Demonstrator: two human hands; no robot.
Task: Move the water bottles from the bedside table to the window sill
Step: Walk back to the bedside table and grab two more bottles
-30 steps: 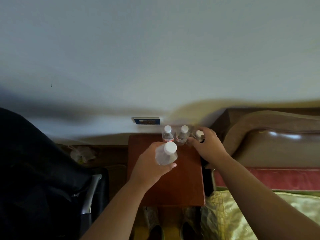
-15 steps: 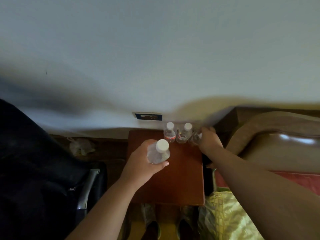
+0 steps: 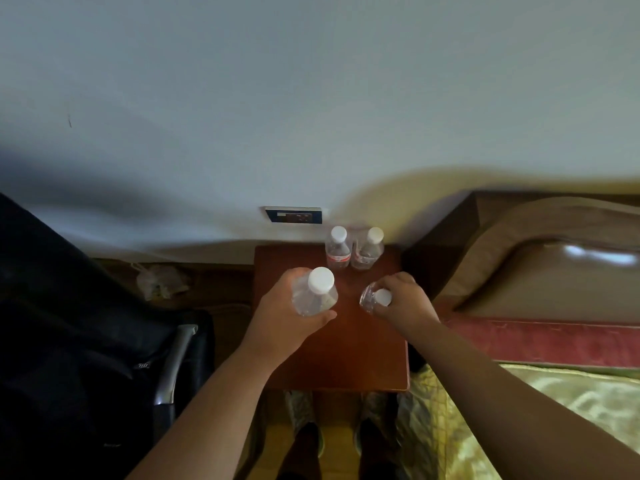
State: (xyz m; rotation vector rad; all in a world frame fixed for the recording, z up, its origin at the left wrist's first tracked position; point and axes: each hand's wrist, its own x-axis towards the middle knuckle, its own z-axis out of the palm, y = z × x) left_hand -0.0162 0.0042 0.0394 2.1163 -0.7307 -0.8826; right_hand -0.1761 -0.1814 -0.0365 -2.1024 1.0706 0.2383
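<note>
My left hand [image 3: 281, 318] grips a clear water bottle [image 3: 316, 293] with a white cap, held above the brown bedside table [image 3: 349, 355]. My right hand [image 3: 406, 306] grips a second clear bottle [image 3: 373, 298] by its upper part, lifted over the table's right half. Two more white-capped bottles, one with a red label [image 3: 337, 249] and one beside it [image 3: 367, 250], stand side by side at the table's back edge against the wall. No window sill is in view.
A bed with a yellow quilt [image 3: 540, 424] and padded headboard [image 3: 540, 258] lies to the right. A black chair with a bag [image 3: 86, 358] stands to the left. A wall socket panel [image 3: 294, 215] sits above the table. My feet [image 3: 308, 431] are below the table's front edge.
My right hand has pulled a bottle away from the row at the back and brought it nearer, lifted over the table. My left hand keeps holding its bottle.
</note>
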